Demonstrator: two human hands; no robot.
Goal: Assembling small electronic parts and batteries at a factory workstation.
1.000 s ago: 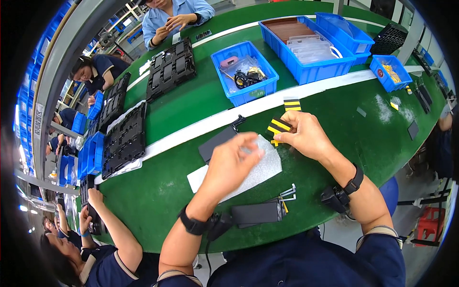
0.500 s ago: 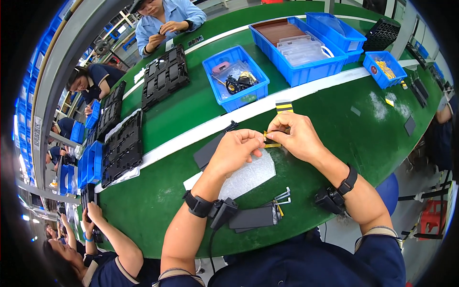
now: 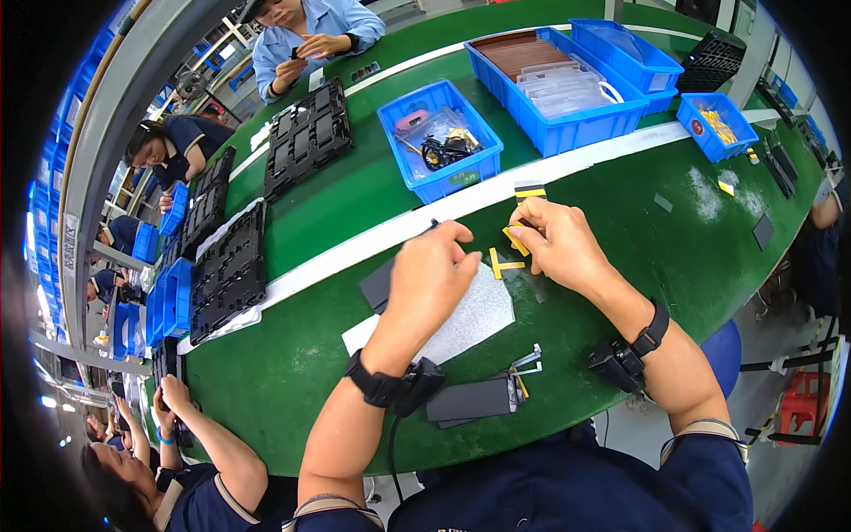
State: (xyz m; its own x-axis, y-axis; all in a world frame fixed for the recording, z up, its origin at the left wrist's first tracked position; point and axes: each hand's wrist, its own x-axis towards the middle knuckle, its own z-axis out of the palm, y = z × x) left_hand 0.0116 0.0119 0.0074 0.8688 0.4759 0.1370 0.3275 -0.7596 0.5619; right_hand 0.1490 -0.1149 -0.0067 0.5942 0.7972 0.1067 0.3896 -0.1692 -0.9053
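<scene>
My right hand (image 3: 563, 246) pinches a small yellow tape piece (image 3: 515, 240) between thumb and fingers. My left hand (image 3: 433, 273) hovers above a white foam sheet (image 3: 479, 310), its thumb and index finger apart with nothing visible between them. On the green table between the hands lies a T-shaped yellow strip (image 3: 503, 265). Just beyond my right fingertips is a black-and-yellow striped strip (image 3: 530, 191). A dark flat rectangular piece (image 3: 377, 285) is partly hidden by my left hand. Nearer to me sit stacked dark flat pieces (image 3: 470, 403) with white flat strips (image 3: 529, 356) at one end.
Blue bins stand across the table: one with cables (image 3: 456, 184), a long one with clear cases (image 3: 567, 135), and a small one with yellow pieces (image 3: 709, 146). Black trays (image 3: 232, 266) line the left. Co-workers sit at the left and far side. A grey post (image 3: 84, 204) rises at left.
My hands have drawn apart; the left moved back from the right and its fingers opened. The right keeps a yellow piece, and the T-shaped strip now shows on the table.
</scene>
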